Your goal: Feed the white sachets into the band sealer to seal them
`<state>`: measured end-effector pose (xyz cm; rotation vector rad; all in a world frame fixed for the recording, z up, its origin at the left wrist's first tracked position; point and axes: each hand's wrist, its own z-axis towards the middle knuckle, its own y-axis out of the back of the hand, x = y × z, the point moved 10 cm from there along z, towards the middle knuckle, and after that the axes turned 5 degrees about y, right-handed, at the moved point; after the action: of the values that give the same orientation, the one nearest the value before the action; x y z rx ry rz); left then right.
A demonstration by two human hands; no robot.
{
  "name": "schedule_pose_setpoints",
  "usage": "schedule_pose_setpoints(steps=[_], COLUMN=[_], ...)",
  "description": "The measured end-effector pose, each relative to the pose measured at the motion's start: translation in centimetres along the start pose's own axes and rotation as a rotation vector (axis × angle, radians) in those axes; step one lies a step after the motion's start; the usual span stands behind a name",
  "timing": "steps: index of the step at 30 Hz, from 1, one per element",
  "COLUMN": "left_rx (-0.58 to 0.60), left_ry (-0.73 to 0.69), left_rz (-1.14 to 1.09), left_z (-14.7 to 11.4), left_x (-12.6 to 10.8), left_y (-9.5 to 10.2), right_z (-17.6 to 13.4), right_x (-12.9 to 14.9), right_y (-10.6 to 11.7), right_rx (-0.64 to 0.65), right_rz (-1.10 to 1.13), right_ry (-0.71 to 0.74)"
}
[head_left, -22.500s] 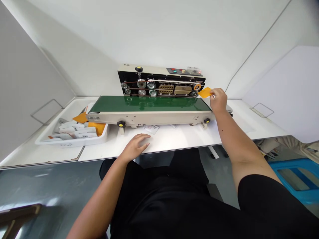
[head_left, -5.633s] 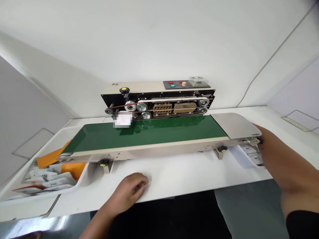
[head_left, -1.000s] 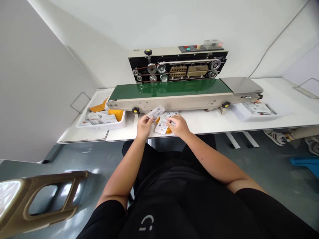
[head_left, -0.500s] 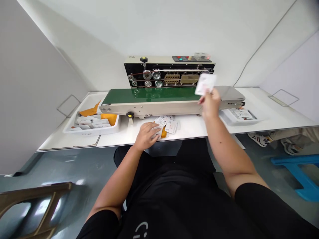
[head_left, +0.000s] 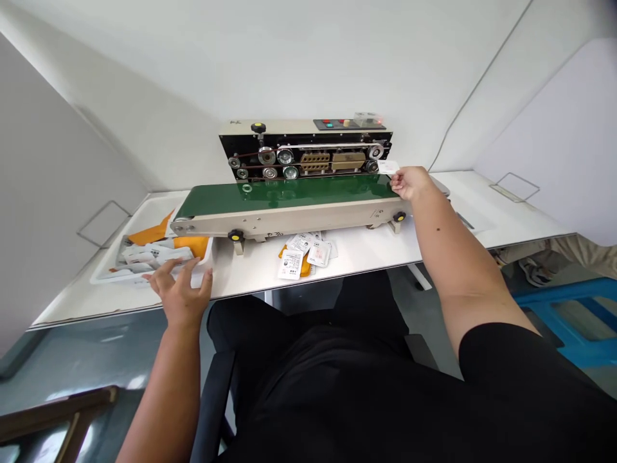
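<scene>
Pinched in my right hand [head_left: 409,182] is a small white printed packet [head_left: 387,167], held at the right end of the band sealing machine [head_left: 308,151], beside its rollers. The green conveyor belt [head_left: 284,194] runs below it. My left hand [head_left: 180,286] is open with spread fingers at the front rim of a white plastic bin [head_left: 103,276]. Inside the bin lie white packets [head_left: 154,254] and orange pieces [head_left: 190,244]. On the table in front of the machine is a loose pile of white packets [head_left: 318,253], with an orange one [head_left: 305,267] partly under them.
A black-and-yellow knob [head_left: 236,236] sticks out from the conveyor's front. Wire handles [head_left: 515,188] stand near both side panels. A blue stool [head_left: 573,315] is at the right, a brown stool [head_left: 62,418] lower left. Another person's shoe [head_left: 534,273] shows at the right.
My right hand has brought its packet from above the belt down to the machine's right end. My left hand has left the packet pile and moved left to the bin, its fingers spread.
</scene>
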<state>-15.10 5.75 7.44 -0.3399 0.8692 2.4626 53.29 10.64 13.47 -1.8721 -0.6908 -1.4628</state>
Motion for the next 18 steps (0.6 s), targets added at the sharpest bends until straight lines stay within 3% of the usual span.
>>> schedule_pose_setpoints(steps=[9,13,16,18], left_rx=[-0.024,-0.065,-0.1,0.033], left_ry=[0.039,-0.017,-0.085,-0.18], left_rz=[-0.031,0.019,0.038,-0.044], left_z=[0.7,-0.1,-1.9,-3.1], left_x=[1.8,1.0,-1.9,-5.5], left_y=[0.6,1.2,0.9,-1.3], right_z=[0.7,0.6,-2.6,-7.3], right_x=[0.9,1.9,2.0,1.1], right_y=[-1.8,-1.8,-0.8,-1.5], right_rx=[0.024,-0.026,-0.153,-0.202], right_rz=[-0.114,-0.173,-0.235,-0.354], right_ry=[0.031,0.133,0.377,0.676])
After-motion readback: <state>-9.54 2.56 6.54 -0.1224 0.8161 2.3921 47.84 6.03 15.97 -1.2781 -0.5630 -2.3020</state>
